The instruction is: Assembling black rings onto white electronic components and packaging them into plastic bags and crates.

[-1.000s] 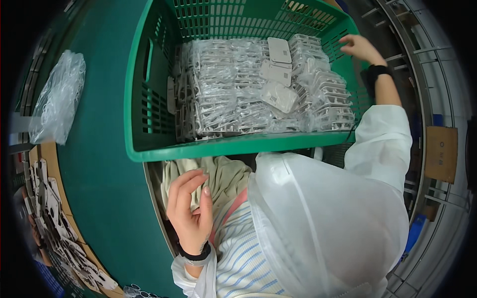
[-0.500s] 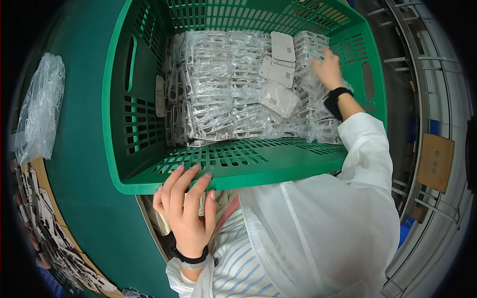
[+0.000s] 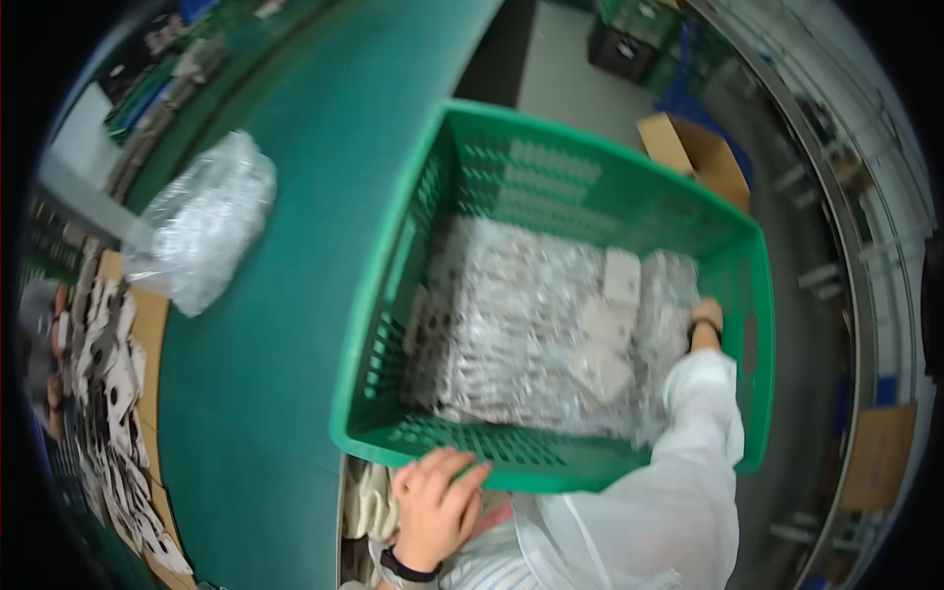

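A green plastic basket (image 3: 590, 484) is packed with rows of light-grey flat parts (image 3: 536, 324) in clear plastic wrapping. A few loose grey plates (image 3: 621, 277) lie on top of the rows, towards the right. My left hand (image 3: 438, 501) rests at the basket's near rim with fingers stretched out and nothing held. Down inside the right end, my right hand (image 3: 708, 317) is over the wrapped parts next to the right wall. Its fingers are smeared and mostly hidden, so I cannot tell whether they grip anything.
A green tabletop (image 3: 265, 393) runs along the left, with a bundle of clear plastic bags (image 3: 211, 226) on it. At far left, several flat parts (image 3: 118, 393) lie in a cardboard tray. An opened cardboard box (image 3: 693, 152) stands beyond the basket, and metal racking (image 3: 836, 285) lines the right.
My view has swung, so the basket appears lower and further right. My right hand has reached deeper along the right wall; my left hand stays at the near rim.
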`<state>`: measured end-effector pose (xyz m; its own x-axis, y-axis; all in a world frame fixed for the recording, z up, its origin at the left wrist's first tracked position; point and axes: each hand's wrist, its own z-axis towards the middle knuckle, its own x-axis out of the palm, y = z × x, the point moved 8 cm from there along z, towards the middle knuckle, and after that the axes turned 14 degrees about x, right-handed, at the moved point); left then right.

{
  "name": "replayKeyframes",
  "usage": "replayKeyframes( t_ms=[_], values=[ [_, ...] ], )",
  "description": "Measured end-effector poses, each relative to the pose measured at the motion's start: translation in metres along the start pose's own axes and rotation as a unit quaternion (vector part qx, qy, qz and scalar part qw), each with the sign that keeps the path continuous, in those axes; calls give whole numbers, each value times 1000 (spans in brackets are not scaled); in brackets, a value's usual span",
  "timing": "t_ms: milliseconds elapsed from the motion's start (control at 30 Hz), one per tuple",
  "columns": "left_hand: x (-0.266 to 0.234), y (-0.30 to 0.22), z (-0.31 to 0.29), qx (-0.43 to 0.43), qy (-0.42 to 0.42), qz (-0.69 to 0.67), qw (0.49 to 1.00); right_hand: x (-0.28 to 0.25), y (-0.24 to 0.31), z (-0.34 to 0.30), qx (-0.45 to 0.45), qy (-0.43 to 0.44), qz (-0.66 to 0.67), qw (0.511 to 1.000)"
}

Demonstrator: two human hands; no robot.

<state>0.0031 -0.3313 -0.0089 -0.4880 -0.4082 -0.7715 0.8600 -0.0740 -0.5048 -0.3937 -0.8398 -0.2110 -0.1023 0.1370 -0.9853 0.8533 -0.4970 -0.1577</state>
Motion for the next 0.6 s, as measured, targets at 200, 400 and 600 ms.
replayKeyframes(
  t_ms=[200, 400, 600],
  values=[
    [-2, 0, -9, -5, -19, -14, 1000, -33, -1, -53, 106, 14, 106, 989],
    [-3, 0, -16, 6, -9, 7, 1000, -66, 5, -93, 173, -47, -126, 976],
    [11, -1, -7, 35, 21, -28, 999, -17, -38, -28, 90, -87, 116, 985]
  ],
)
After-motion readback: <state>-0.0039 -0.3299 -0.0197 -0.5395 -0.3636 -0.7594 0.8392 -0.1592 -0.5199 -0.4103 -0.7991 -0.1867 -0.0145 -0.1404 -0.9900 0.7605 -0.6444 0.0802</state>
